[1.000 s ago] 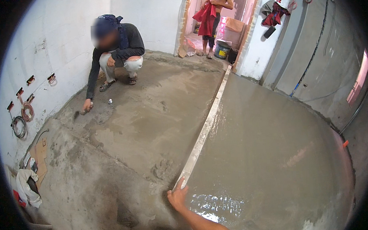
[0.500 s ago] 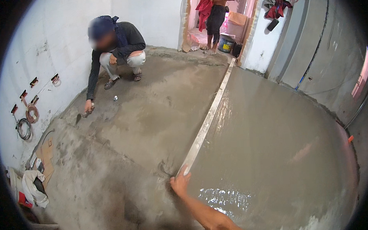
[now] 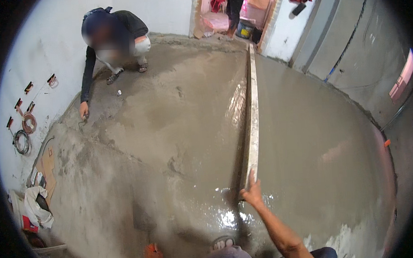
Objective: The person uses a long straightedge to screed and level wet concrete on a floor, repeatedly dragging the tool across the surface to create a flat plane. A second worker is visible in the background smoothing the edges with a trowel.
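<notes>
My right hand (image 3: pixel 251 191) grips the near end of a long pale straightedge (image 3: pixel 252 118), which lies across the wet grey screed (image 3: pixel 315 116) toward the doorway. My left hand (image 3: pixel 152 253), in orange, is low at the bottom edge on the floor (image 3: pixel 100 201), its fingers partly visible and apparently apart with nothing seen in them. My sandaled foot (image 3: pixel 224 241) shows beside it. At the left, a crouching co-worker (image 3: pixel 121 27) holds a small trowel (image 3: pixel 82 124) in one hand against rougher mortar by the wall.
A second person (image 3: pixel 234 12) stands in the doorway near a bucket (image 3: pixel 244 30). Coiled cables (image 3: pixel 21 142) hang on the left wall above cardboard (image 3: pixel 48 173) and a white cloth (image 3: pixel 37 205). A conduit (image 3: pixel 399 108) runs along the right wall.
My right hand and the straightedge's near end have moved rightward and slightly up. My left hand and foot show more at the bottom. The view has shifted, and the co-worker's head is lower.
</notes>
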The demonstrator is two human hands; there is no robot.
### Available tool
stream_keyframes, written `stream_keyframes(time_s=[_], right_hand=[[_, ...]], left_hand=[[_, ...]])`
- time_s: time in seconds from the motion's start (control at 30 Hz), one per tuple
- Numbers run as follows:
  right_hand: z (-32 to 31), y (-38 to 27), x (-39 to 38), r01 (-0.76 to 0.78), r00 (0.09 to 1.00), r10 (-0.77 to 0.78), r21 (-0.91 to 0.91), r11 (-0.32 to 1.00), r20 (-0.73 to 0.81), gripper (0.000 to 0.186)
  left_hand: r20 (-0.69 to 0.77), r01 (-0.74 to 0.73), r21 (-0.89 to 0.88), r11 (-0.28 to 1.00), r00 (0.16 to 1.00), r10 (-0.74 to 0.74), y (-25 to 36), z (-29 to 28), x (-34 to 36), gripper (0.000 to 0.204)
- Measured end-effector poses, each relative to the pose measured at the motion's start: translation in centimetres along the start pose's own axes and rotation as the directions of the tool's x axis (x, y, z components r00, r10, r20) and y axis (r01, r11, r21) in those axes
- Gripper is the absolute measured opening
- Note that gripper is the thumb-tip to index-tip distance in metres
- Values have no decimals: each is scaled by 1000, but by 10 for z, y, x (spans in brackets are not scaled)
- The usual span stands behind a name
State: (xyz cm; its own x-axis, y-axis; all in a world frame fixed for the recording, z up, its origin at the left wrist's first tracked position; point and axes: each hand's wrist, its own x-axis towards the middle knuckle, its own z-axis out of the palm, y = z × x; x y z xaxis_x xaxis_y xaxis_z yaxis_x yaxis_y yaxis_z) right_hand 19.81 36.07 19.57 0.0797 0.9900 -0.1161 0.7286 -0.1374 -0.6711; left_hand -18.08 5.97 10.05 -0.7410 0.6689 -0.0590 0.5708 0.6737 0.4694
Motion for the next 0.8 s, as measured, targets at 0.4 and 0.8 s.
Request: stream_keyframes(time_s=[0.4,0.8], right_hand=[[-43,118,-8,76,997,-76,6,997,30,102],[-270,122,49,-5,999,26,-451,892,40,88]], left_hand=[[-154,-34,222,974,986,70,-1,8,2,45],[-176,-21,183,983,983,54,16,-13,0,45]])
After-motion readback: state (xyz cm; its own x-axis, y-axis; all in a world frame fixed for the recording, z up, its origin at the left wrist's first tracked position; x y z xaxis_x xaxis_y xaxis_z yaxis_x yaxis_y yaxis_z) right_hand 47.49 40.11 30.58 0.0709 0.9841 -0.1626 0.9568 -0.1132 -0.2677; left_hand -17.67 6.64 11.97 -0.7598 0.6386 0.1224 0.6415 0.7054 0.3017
